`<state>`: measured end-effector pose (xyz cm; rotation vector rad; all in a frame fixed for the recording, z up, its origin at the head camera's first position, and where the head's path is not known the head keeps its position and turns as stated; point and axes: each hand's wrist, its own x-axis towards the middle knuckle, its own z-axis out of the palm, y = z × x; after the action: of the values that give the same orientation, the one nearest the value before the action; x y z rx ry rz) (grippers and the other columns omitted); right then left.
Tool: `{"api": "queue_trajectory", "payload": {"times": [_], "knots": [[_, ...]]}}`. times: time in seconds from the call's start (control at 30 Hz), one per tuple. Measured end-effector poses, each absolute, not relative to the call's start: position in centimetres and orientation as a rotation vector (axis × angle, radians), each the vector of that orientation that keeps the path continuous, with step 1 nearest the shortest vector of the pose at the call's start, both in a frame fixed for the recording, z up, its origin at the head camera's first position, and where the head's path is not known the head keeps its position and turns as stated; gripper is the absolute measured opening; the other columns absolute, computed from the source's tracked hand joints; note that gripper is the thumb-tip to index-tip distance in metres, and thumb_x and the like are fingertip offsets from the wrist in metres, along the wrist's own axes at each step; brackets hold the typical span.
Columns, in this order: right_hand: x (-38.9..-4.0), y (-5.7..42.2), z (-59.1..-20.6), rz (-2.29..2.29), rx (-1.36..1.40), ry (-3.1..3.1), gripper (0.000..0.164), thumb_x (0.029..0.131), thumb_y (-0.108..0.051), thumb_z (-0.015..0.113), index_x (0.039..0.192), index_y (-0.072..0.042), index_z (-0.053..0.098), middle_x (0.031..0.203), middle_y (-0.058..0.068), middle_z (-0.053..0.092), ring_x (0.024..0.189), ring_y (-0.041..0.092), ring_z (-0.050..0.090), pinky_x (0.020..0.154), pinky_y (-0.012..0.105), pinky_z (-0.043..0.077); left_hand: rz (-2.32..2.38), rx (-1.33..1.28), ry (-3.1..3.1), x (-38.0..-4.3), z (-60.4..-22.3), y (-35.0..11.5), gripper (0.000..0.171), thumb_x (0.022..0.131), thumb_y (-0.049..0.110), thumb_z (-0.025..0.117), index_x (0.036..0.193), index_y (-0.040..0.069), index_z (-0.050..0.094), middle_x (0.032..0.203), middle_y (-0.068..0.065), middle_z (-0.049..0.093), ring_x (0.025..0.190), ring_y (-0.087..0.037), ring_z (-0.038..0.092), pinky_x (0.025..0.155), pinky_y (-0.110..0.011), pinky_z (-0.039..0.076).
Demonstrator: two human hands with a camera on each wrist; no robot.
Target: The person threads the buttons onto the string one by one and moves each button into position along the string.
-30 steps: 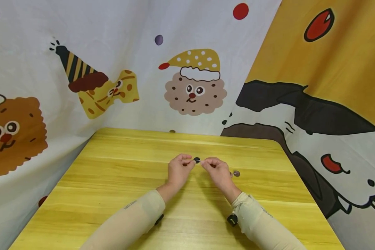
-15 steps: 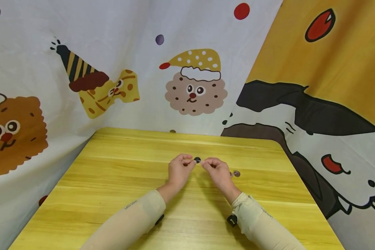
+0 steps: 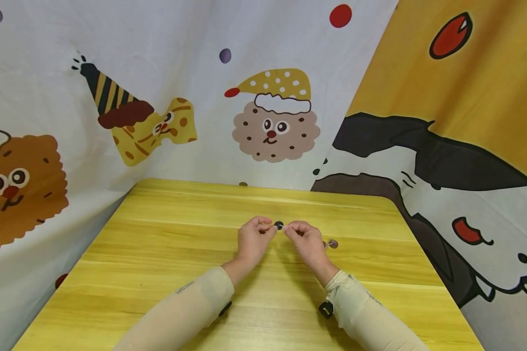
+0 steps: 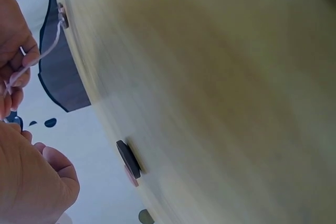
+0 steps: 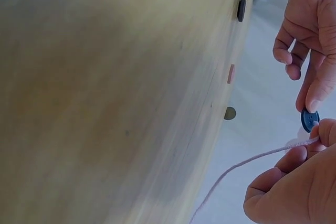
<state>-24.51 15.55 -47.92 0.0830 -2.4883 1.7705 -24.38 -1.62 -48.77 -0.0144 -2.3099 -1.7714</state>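
Covering both forearms, pale sleeves (image 3: 175,307) run up from the near side. Left hand (image 3: 254,239): thumb and fingertip gripping the dark button (image 5: 311,120) by its rim. Right hand (image 3: 305,241): fingers pinching a pale string (image 5: 226,174) close by the button's face. Whether the string's end sits in a hole: cannot tell.

Button is held up off the surface (image 3: 158,234), between the two hands. Handling estimate: very light, stiff, probably smooth plastic, so likely to spin or slip if squeezed unevenly; little risk of breaking. Best hold: opposite points of the rim, holes left uncovered. String judged soft and limp; should bend if pushed from far back, so pinch just behind the tip.

Beyond the right hand's outer side, a brown button (image 3: 333,244) lies on the surface; the string runs to it, attachment unclear. Farther off, per the right wrist view, a dark disc (image 5: 241,10) and a pink piece (image 5: 231,74) rest on the surface. Behind everything: printed cloth (image 3: 202,29).
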Motion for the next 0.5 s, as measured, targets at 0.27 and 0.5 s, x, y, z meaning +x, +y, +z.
{"api": "queue_trajectory", "payload": {"times": [0.27, 0.5], "knots": [[-24.70, 15.56, -48.25, 1.733, 0.097, -2.497, 0.026, 0.103, -0.028, 0.075, 0.104, -0.003, 0.081, 0.117, 0.007, 0.074, 0.095, 0.018, 0.057, 0.092, 0.036, 0.039, -1.756, -0.016, -2.303, -24.38, -48.76, -1.48, 0.019, 0.095, 0.017, 0.083, 0.111, 0.008, 0.077, 0.095, -0.003, 0.084, 0.084, -0.014, 0.077, 0.067, -0.021, 0.060], [-24.77, 15.42, -48.34, 1.688, 0.096, -2.506, 0.018, 0.101, -0.024, 0.077, 0.100, -0.007, 0.082, 0.111, 0.007, 0.074, 0.093, 0.018, 0.057, 0.078, 0.027, 0.047, -1.775, -0.020, -2.305, -24.26, -48.60, -1.43, 0.019, 0.095, 0.016, 0.083, 0.111, 0.007, 0.077, 0.093, -0.003, 0.084, 0.085, -0.014, 0.077, 0.070, -0.021, 0.060]]}}
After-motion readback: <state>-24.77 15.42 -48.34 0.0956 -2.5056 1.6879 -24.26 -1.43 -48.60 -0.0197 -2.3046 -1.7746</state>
